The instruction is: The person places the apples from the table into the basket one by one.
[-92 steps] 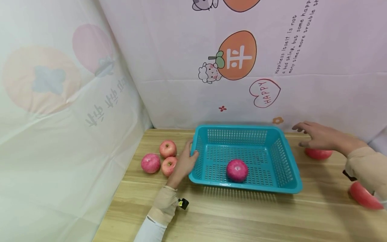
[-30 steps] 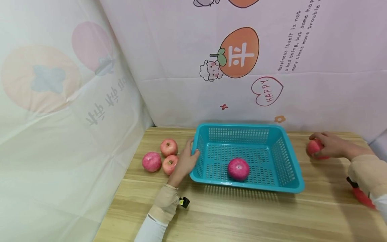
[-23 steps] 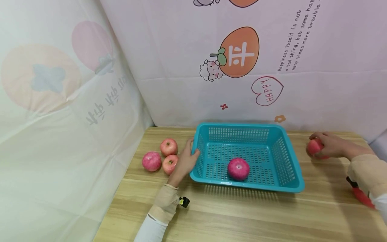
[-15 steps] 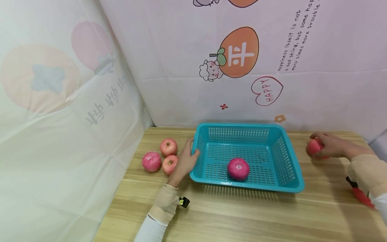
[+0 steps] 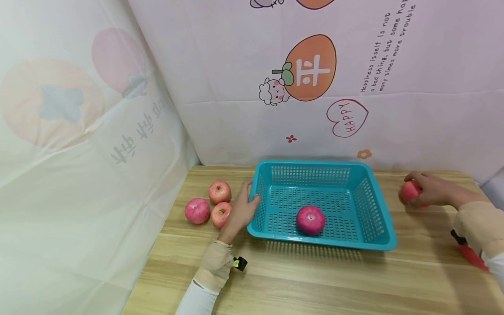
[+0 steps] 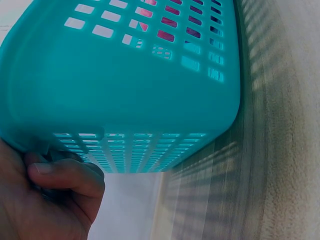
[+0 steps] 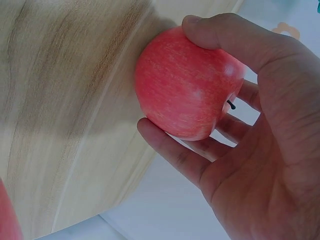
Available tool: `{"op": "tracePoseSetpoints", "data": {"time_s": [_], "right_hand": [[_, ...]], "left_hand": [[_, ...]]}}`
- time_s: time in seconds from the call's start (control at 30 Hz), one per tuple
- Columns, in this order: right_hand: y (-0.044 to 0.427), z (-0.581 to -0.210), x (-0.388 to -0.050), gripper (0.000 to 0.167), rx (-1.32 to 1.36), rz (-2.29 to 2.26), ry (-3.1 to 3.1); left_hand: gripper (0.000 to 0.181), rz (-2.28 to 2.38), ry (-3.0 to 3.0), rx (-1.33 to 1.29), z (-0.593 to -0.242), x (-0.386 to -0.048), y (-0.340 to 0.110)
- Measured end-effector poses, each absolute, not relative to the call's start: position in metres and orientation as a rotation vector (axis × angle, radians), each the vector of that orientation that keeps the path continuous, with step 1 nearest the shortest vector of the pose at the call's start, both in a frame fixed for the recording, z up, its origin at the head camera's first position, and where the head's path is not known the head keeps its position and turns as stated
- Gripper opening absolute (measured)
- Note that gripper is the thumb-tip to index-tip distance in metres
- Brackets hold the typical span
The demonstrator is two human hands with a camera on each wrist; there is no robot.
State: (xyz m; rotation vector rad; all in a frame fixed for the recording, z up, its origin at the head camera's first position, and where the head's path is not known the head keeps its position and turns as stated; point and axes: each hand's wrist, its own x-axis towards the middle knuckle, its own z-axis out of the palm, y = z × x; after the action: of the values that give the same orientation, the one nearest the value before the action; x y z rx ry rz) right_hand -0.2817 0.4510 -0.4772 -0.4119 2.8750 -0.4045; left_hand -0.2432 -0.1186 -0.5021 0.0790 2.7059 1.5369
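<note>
A blue-green plastic basket [image 5: 320, 244] stands on the wooden table, with one dark pink apple [image 5: 310, 220] inside it. My left hand [image 5: 241, 213] grips the basket's left rim; in the left wrist view the fingers of that hand [image 6: 60, 195] curl over the edge. On the right side, my right hand [image 5: 431, 189] holds a red apple [image 5: 410, 191] with thumb and fingers around it. The right wrist view shows this apple [image 7: 187, 85] with its dark stem towards the palm; it appears to sit on the table.
Left of the basket lie a dark pink apple [image 5: 197, 210] and two lighter red apples [image 5: 219, 192]. Another red fruit [image 5: 474, 257] is partly hidden under my right sleeve. A printed white cloth [image 5: 236, 127] hangs behind the wooden table [image 5: 299, 284].
My right hand has come down from above the red apple and taken hold of it. Over the last second both hands have stayed nearly still. The left hand has kept its grip.
</note>
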Motion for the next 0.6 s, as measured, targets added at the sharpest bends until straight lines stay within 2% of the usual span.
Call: {"op": "tracePoseSetpoints", "data": {"time_s": [0.6], "right_hand": [[0.448,-0.465,-0.279,0.074,-0.443,-0.376,2.886]], "left_hand": [[0.056,1.548,2.694,0.078,-0.501,-0.243,-0.120]]}}
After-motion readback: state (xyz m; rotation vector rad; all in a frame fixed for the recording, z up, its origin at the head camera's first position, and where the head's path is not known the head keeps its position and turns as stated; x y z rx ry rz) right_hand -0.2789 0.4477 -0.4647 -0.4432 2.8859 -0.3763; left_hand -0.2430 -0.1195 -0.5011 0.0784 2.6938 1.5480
